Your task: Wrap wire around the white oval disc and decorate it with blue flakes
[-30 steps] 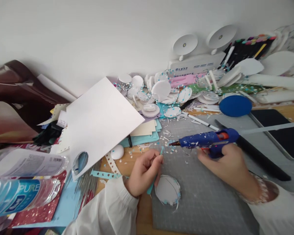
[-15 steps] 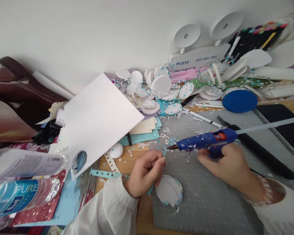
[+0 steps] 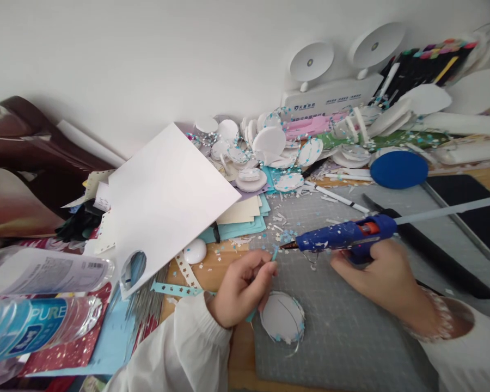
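Observation:
My right hand (image 3: 378,277) is wrapped round the handle of a blue hot glue gun (image 3: 337,237), with a long glue stick (image 3: 449,209) running out of its back. Its nozzle points left, beside the tip of a narrow light-blue paper strip (image 3: 275,254). That strip is pinched between the thumb and fingers of my left hand (image 3: 243,286); most of it is hidden by the hand. Just below lies a white foam disc (image 3: 283,317) with small blue and white bits round its edge and a thin wire across it, on the grey cutting mat (image 3: 330,348).
Many decorated white discs (image 3: 268,144) crowd the back by the wall. A white board (image 3: 171,190) with a round hole leans at the left, near a water bottle (image 3: 41,326). Right of the mat's middle lie a black-handled knife (image 3: 445,256), a blue disc (image 3: 399,169) and a dark tablet-like slab (image 3: 469,207).
Almost nothing differs. The glue gun and both hands hold nearly the same place, and the view has shifted very slightly.

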A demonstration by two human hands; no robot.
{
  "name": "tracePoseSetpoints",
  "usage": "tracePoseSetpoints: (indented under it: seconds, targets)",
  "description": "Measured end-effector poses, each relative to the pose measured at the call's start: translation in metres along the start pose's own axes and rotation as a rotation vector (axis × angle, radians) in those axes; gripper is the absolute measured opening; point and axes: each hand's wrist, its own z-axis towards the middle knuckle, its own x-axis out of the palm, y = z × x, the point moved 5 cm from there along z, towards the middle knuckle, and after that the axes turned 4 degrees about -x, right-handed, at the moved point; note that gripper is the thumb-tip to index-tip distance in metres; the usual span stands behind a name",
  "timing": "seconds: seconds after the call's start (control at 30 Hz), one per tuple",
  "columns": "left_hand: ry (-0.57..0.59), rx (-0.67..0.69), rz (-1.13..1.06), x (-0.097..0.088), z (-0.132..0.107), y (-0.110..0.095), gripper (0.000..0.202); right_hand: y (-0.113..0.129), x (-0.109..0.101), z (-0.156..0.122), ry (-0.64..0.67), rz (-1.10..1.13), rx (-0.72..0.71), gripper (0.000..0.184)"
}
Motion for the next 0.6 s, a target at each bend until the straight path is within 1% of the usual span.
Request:
tracePoseSetpoints:
  seconds: [0.23,0.47,0.6]
  targets:
    - [0.002,-0.003,-0.005,0.0005,-0.0003,0.0,0.041,-0.0013,0.0006,-0.0011,-0.012,-0.021,-0.013,0.028]
    - [0.006,0.015,-0.021,0.0008,-0.0004,-0.0011,0.038,0.0001,0.0005,-0.003,-0.026,-0.072,-0.061,0.029]
    - [0.012,0.009,-0.029,0.0006,-0.0005,-0.0011,0.039,-0.0012,0.0024,-0.0036,-0.029,-0.128,-0.094,0.024]
